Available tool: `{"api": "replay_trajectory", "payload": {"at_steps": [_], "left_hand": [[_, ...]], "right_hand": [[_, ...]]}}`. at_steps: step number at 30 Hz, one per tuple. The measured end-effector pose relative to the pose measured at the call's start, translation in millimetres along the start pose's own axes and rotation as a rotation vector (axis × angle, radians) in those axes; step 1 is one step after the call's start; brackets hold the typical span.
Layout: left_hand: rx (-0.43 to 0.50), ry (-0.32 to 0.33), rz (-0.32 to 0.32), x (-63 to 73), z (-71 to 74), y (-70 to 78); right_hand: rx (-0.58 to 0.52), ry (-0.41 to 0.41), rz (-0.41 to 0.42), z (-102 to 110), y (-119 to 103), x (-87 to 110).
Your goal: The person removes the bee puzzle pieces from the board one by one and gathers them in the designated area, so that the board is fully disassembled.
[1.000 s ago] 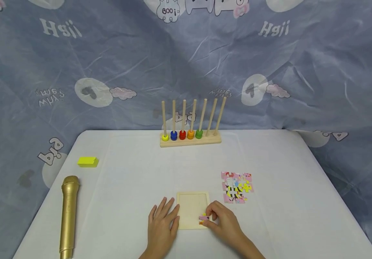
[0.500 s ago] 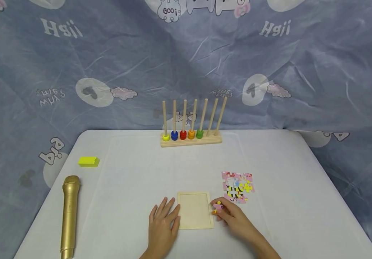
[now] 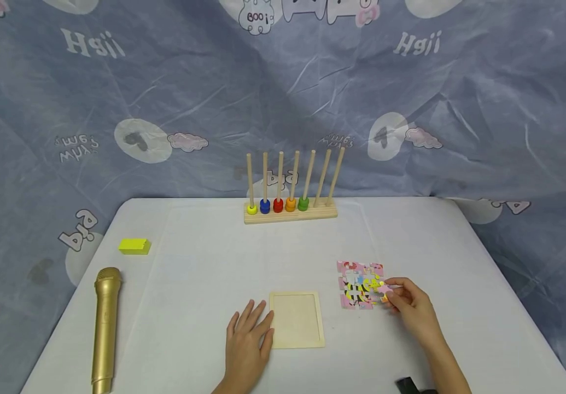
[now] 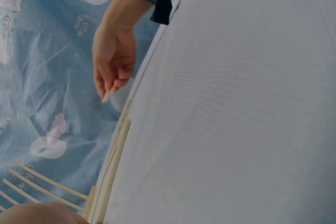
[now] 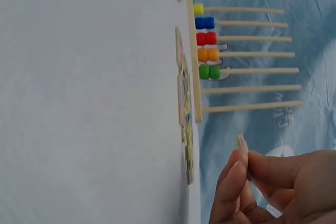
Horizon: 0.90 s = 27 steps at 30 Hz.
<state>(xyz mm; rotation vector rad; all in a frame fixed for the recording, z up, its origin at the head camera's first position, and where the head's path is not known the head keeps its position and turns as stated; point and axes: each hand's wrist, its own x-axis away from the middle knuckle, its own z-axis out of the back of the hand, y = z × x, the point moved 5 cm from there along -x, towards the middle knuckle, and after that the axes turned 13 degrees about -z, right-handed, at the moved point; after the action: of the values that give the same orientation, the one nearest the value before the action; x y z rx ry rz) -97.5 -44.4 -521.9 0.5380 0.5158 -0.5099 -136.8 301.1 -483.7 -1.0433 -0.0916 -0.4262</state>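
Observation:
Between thumb and fingers my right hand (image 3: 413, 309) pinches a pink puzzle piece (image 3: 384, 288), held at the right edge of a partly joined puzzle (image 3: 354, 285) with a bee picture. The right wrist view shows this piece (image 5: 242, 142) edge-on, raised above the table. My left hand (image 3: 246, 342) lies with fingers spread, its fingertips and thumb at the left rim of a shallow wooden puzzle tray (image 3: 296, 347). Bare wood shows inside the tray. In the left wrist view, only part of the left hand (image 4: 39, 214) appears at the bottom edge.
A wooden peg rack (image 3: 290, 218) with coloured beads stands at the table's back. At the left are a yellow block (image 3: 134, 246) and a gold microphone (image 3: 105, 328). A black strap (image 3: 407, 385) shows by the right forearm. Printed cloth (image 3: 243, 98) hangs behind the table.
My right hand has carried the puzzle piece from the tray's lower right corner, rightward and away from me, to the puzzle's right edge. The left hand has stayed in place.

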Motion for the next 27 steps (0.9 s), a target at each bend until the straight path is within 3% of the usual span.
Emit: {"api": "replay_trajectory", "payload": {"at_steps": [5,13,20,27], "left_hand": [[-0.003,-0.001,-0.002,1.2,-0.2,-0.2],[-0.003,-0.002,-0.001,1.9,-0.2,-0.3],[-0.002,-0.01,0.003,1.4,-1.1,-1.1],[0.003,-0.018,0.009,1.4,-1.3,-1.0]], "right_hand": [[-0.036,0.062,-0.053,6,13,-5.7],[-0.001,0.081,-0.104,-2,24,-5.8],[0.08,0.139,-0.066,-5,22,-4.5],[0.236,0.238,-0.007,-4,20,-1.2]]}}
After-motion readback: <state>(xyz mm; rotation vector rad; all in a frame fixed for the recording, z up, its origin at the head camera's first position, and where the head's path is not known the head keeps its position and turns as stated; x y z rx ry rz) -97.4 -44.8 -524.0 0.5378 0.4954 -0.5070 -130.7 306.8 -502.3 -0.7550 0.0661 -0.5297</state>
